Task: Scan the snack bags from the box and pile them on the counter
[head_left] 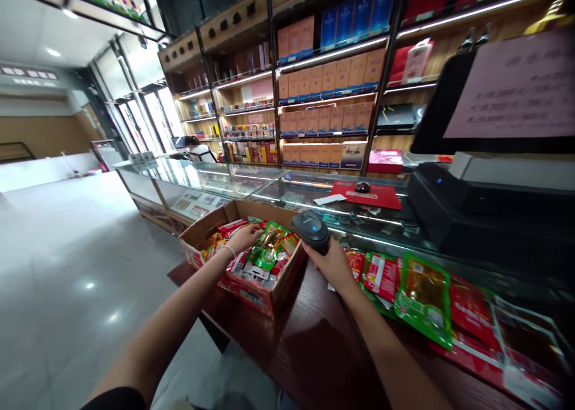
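the scanner (311, 230) is black, one pouch (423, 296) green and amber.

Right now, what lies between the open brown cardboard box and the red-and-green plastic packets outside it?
Head view: the right hand, gripping a black handheld scanner, over glossy reddish-brown tabletop.

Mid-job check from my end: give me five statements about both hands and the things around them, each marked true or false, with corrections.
1. The right hand holds a black handheld scanner. True.
2. The left hand is on a computer mouse. False: it is over glossy plastic packets in a brown cardboard box with red outer sides.
3. That box is closed. False: its top is open.
4. A black computer mouse sits on a flat red rectangular mat. True.
5. The green-edged shiny packet right of the scanner is inside the box. False: it lies outside.
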`<state>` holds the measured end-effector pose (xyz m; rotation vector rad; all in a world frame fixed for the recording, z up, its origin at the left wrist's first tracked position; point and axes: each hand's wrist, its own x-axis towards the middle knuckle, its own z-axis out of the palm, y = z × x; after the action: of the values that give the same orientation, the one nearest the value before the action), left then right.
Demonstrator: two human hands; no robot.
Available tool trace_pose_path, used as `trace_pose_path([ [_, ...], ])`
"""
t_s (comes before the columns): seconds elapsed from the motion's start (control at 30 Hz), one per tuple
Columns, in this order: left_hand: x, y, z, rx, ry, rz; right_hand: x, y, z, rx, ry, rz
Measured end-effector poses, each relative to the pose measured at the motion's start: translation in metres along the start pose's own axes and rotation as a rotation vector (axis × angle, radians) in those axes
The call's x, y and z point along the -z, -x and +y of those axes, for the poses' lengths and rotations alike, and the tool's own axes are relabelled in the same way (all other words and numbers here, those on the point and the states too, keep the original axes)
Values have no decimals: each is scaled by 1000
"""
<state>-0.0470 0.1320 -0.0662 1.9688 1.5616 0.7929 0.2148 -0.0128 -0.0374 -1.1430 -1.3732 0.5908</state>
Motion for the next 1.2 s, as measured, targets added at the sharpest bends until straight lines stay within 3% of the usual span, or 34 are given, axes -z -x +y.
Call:
trace_pose_path([
  [0.4, -11, 7, 2, -34, -378, -132, 14, 1, -1, -23, 53, 1],
  [0.53, -2, 8, 7, -82, -330, 42, 18, 2, -5, -1, 19, 38],
  [0.6, 4, 11, 12, -72, -219, 145, 21, 3, -7, -14, 11, 47],
  [0.7, 10, 17, 22, -96, -41, 202, 28, 8, -11, -55, -2, 63],
  [0.83, 13, 24, 46, -154, 123, 186, 43, 16, -17, -95, -7, 104],
  [0.97, 7, 32, 83, -228, 252, 148, 66, 22, -26, -1, 41, 194],
  [1.2, -41, 54, 149, -318, 405, 43, 112, 42, -34, 49, 129, 294],
])
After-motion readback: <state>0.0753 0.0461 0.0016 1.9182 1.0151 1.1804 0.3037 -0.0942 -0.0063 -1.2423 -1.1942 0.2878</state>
